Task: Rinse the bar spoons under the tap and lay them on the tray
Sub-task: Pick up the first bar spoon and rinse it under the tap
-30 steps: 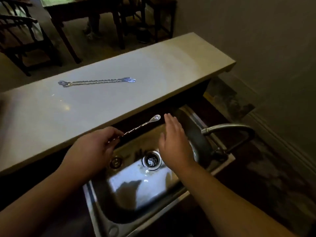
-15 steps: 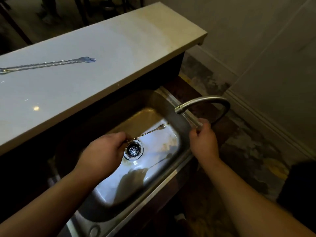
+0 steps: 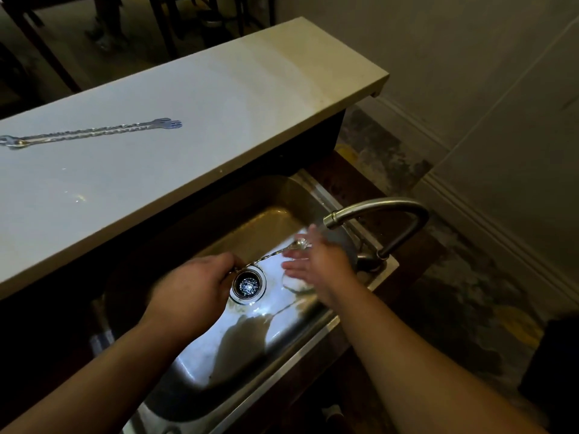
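Bar spoons: two counted. One (image 3: 269,253), pinched at its handle end by the left hand (image 3: 191,286), now has its bowl under the tap (image 3: 376,211); water apparently runs, where half a second ago the right hand (image 3: 316,261) gripped the valve. Right hand now spread beside the bowl. Rinsing begun. Second spoon (image 3: 94,132) lies on the counter (image 3: 219,98). Tray: none visible.

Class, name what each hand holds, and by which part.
The left hand holds a bar spoon by its handle end; the right hand is open, holding nothing.
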The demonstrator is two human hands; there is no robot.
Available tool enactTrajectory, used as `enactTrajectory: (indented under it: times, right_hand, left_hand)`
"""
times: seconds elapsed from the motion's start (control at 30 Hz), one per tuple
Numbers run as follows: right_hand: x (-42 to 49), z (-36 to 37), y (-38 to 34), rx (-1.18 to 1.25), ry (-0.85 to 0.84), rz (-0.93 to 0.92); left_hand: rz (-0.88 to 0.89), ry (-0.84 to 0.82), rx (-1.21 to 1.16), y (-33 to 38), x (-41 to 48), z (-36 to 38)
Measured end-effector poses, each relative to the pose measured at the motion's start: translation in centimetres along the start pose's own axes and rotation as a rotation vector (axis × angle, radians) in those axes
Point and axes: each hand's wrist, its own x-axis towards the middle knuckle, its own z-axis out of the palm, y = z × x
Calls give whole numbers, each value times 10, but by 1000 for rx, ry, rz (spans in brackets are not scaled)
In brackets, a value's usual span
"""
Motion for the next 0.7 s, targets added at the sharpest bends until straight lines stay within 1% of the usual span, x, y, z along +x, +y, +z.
enactTrajectory:
  times: [0.03, 0.07, 0.13, 0.27, 0.37, 0.47, 0.57, 0.63, 0.7]
  right_hand:
    - [-3, 11, 3, 153, -86, 58]
    - [-7, 20, 5, 248, -128, 78]
    - [-10, 29, 8, 317, -124, 66]
    - [-15, 24, 9, 317, -80, 68]
    - [-19, 19, 10, 283, -108, 46]
    - [-20, 15, 9, 288, -112, 83]
    - [-19, 15, 7, 266, -134, 67]
    - [-18, 16, 7, 279, -141, 71]
    - [-17, 16, 6, 296, -123, 90]
  left_hand:
    - [-6, 1, 2, 1, 0, 0]
    - [-15, 7, 3, 1, 0, 0]
    - [-21, 12, 16, 1, 0, 0]
    - [14, -26, 65, 3, 1, -1]
    - [15, -26, 80, 6, 1, -2]
    - [-1, -41, 72, 6, 0, -2]
    - [10, -45, 79, 8, 0, -5]
    - [25, -48, 141, 9, -1, -8]
    - [66, -63, 310, 9, -2, -9]
